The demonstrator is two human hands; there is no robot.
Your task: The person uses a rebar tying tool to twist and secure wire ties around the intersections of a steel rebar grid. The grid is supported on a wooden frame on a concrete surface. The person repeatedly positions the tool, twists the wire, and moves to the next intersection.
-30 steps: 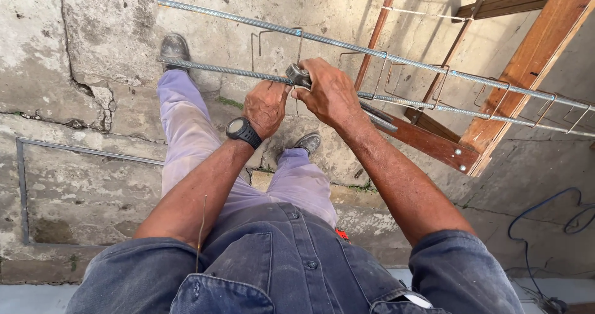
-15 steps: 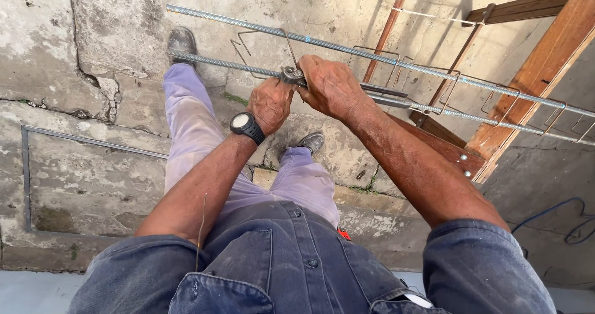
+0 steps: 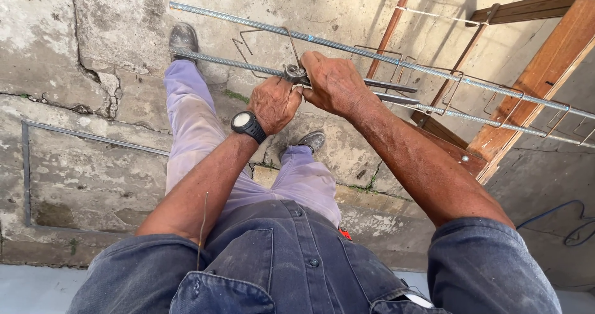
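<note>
Hands closed together on the near rebar

Rebar [image 3: 235, 63] runs left to right in front of you, and both your hands meet on it near the middle of the view. Your left hand [image 3: 274, 103] is curled shut just below the bar, knuckles up, with a black watch [image 3: 247, 125] on the wrist; what the fingers grip is hidden under the hand, so you cannot tell from here whether they hold wire or only press against the bar. Your right hand [image 3: 334, 83] is closed over a metal tool [image 3: 295, 74] whose grey head pokes out to the left of the thumb, touching the bar where a bent wire stirrup [image 3: 263, 35] crosses it. The two hands touch each other at that spot.

A second, farther rebar [image 3: 372, 55] runs roughly parallel above the first, slanting down to the right. More stirrups [image 3: 449, 88] link the two bars to the right of your hands. The right end of the cage lies against a wooden frame [image 3: 545, 66] at the far right.

Below the bars, your legs in pale trousers [image 3: 198, 134] stretch away from you, with one shoe [image 3: 183, 40] at the far left under the bar and the other shoe [image 3: 312, 141] nearer, below your hands. Cracked concrete [image 3: 80, 159] lies beneath everything, and a blue cable [image 3: 567, 224] curls on the ground at the right.
</note>
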